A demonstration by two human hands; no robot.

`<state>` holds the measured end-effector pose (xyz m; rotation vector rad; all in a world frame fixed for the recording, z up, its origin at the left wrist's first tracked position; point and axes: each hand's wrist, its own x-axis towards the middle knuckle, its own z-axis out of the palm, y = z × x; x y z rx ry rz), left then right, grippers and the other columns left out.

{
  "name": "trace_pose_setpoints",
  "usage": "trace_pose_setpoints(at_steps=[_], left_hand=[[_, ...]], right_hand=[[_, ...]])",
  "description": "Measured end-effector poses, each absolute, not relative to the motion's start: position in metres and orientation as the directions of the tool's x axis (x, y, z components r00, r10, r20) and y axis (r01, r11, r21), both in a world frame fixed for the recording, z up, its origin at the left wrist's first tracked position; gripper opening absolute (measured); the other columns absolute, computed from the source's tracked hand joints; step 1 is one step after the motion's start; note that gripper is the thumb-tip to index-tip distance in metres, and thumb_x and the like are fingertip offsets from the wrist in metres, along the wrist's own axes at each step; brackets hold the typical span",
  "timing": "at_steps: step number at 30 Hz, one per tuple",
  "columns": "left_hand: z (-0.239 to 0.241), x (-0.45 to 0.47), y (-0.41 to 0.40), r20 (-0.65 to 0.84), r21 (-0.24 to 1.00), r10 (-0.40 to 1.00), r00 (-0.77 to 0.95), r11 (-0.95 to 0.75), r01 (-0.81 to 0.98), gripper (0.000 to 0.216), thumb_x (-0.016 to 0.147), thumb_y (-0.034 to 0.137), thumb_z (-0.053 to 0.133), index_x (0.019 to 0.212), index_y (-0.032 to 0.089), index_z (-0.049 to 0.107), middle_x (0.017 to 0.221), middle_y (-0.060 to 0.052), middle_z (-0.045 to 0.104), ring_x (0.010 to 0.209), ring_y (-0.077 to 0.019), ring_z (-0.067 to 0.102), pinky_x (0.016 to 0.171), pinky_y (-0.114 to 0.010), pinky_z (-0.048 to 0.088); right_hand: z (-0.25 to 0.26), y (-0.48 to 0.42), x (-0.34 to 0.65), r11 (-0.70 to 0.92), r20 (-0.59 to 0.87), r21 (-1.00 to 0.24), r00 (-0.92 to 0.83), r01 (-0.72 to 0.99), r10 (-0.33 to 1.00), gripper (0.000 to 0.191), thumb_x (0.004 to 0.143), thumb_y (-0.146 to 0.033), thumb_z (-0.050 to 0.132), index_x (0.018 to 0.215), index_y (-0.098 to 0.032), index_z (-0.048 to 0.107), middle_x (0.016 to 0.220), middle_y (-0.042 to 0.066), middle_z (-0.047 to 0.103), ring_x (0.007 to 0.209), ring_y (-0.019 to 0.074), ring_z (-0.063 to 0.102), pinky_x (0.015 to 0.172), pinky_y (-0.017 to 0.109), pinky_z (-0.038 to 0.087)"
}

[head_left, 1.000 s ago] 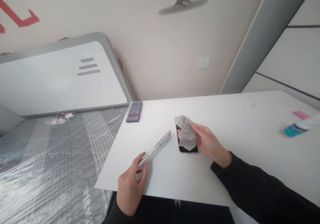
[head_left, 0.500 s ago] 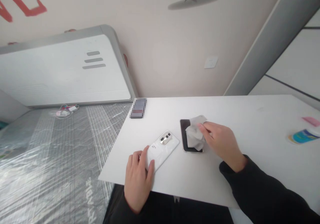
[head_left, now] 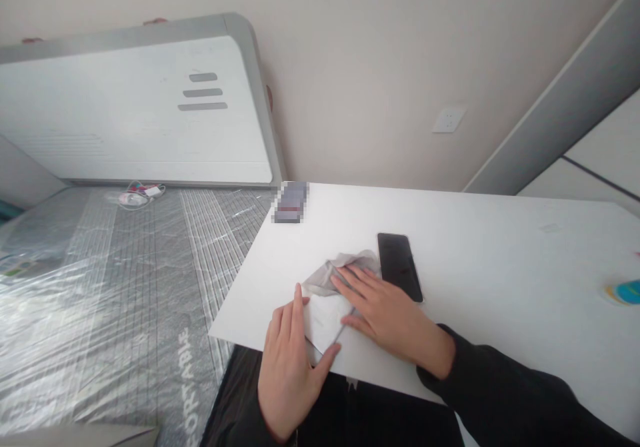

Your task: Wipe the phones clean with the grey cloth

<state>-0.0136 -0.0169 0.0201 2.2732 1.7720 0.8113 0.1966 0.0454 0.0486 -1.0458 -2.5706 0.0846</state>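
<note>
A white phone lies back up on the white table near its front edge. My left hand is closed around its lower end, the thumb along one side and the fingers along the other. My right hand holds a crumpled grey cloth against the phone's upper part, its fingers stretched over the fabric. The cloth hides the phone's camera block. Just to the right of the cloth, a phone with a dark screen rests face up, touched by neither hand.
A blurred dark item sits at the table's far left corner. At the right edge is part of a blue-and-orange container. A plastic-covered mattress and a white headboard stand to the left. The wall has a socket.
My right hand has moved left with the cloth, from the dark-screened phone onto the white phone. The dark screen is now uncovered. My left hand stays on the white phone. The view has shifted somewhat.
</note>
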Motion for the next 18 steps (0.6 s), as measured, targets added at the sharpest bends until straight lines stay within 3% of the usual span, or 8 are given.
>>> trace_pose_setpoints(at_steps=[3, 5, 9, 13, 16, 18], left_hand=[[0.018, -0.013, -0.018, 0.329, 0.433, 0.935, 0.131, -0.273, 0.859, 0.098, 0.09, 0.043, 0.066, 0.161, 0.02, 0.003, 0.13, -0.016, 0.059, 0.11, -0.033, 0.058, 0.096, -0.052, 0.051], [0.017, -0.014, -0.017, 0.326, 0.437, 0.936, 0.132, -0.274, 0.857, 0.1, 0.089, 0.043, 0.068, 0.162, 0.02, 0.003, 0.128, -0.016, 0.06, 0.107, -0.0324, 0.059, 0.094, -0.051, 0.051], [0.017, -0.015, -0.015, 0.333, 0.432, 0.933, 0.138, -0.281, 0.857, 0.106, 0.083, 0.045, 0.075, 0.161, 0.018, 0.007, 0.121, -0.014, 0.062, 0.103, -0.0323, 0.059, 0.091, -0.048, 0.052], [0.017, -0.014, -0.015, 0.326, 0.447, 0.937, 0.126, -0.27, 0.853, 0.097, 0.087, 0.036, 0.07, 0.161, 0.017, 0.009, 0.12, -0.014, 0.063, 0.1, -0.0302, 0.059, 0.089, -0.046, 0.052], [0.016, -0.014, -0.014, 0.342, 0.452, 0.932, 0.122, -0.277, 0.848, 0.099, 0.085, 0.041, 0.072, 0.16, 0.017, 0.013, 0.12, -0.014, 0.063, 0.104, -0.0316, 0.059, 0.092, -0.048, 0.051], [0.016, -0.014, -0.014, 0.348, 0.457, 0.929, 0.125, -0.285, 0.842, 0.096, 0.085, 0.041, 0.071, 0.16, 0.017, 0.015, 0.123, -0.015, 0.063, 0.105, -0.0316, 0.059, 0.092, -0.048, 0.051]], right_hand=[[0.033, 0.028, 0.183, 0.784, 0.17, -0.383, -0.797, 0.489, 0.58, 0.089, 0.09, -0.072, 0.052, 0.155, -0.013, 0.038, 0.159, 0.016, 0.042, 0.147, 0.0325, 0.039, 0.122, 0.049, 0.034], [0.035, 0.029, 0.187, 0.762, 0.13, -0.471, -0.82, 0.444, 0.558, 0.089, 0.089, -0.075, 0.048, 0.156, -0.018, 0.038, 0.157, 0.013, 0.046, 0.145, 0.0306, 0.042, 0.124, 0.049, 0.031], [0.043, 0.041, 0.195, 0.696, 0.095, -0.444, -0.743, 0.564, 0.662, 0.086, 0.092, -0.074, 0.046, 0.155, -0.015, 0.041, 0.158, 0.017, 0.042, 0.146, 0.0358, 0.04, 0.121, 0.059, 0.03], [0.044, 0.041, 0.195, 0.773, 0.082, -0.505, -0.87, 0.384, 0.486, 0.092, 0.088, -0.077, 0.049, 0.156, -0.016, 0.038, 0.159, 0.012, 0.041, 0.149, 0.0282, 0.037, 0.126, 0.046, 0.026], [0.041, 0.043, 0.198, 0.723, 0.086, -0.445, -0.779, 0.527, 0.621, 0.08, 0.094, -0.071, 0.046, 0.154, -0.018, 0.042, 0.16, 0.013, 0.038, 0.15, 0.0315, 0.035, 0.124, 0.053, 0.029], [0.039, 0.043, 0.2, 0.714, 0.108, -0.433, -0.754, 0.55, 0.647, 0.089, 0.089, -0.074, 0.051, 0.154, -0.015, 0.041, 0.161, 0.017, 0.036, 0.151, 0.0355, 0.031, 0.122, 0.056, 0.03]])
